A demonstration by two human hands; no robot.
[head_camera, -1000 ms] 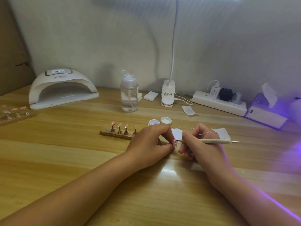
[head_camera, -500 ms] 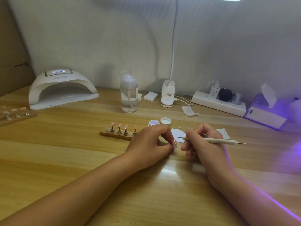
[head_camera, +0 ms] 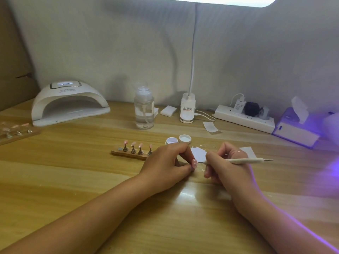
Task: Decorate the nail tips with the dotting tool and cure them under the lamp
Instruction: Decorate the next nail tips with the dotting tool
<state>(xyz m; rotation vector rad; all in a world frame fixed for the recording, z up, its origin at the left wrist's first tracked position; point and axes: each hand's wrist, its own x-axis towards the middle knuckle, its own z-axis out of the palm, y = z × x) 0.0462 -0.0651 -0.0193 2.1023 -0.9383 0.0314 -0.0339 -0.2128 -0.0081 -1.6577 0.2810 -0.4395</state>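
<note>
One wood-grain bench [head_camera: 73, 180], glossy, backed by plain grey wall [head_camera: 110, 43]; violet glow cast from right edge
Curing lamp [head_camera: 69, 103] set at back left
Dotting tool [head_camera: 245, 160] gripped by right hand [head_camera: 227, 167] near bench middle, long axis near level, left-right, working end pointed left at nail tip [head_camera: 194, 163] pinched by left hand [head_camera: 165, 165]

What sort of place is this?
Probably a home nail-art desk: a white arched curing lamp stands back left, pink nail tips stand on a wooden strip, and the right hand holds a white dotting tool by a dotted pink nail tip pinched in the left hand.
</note>
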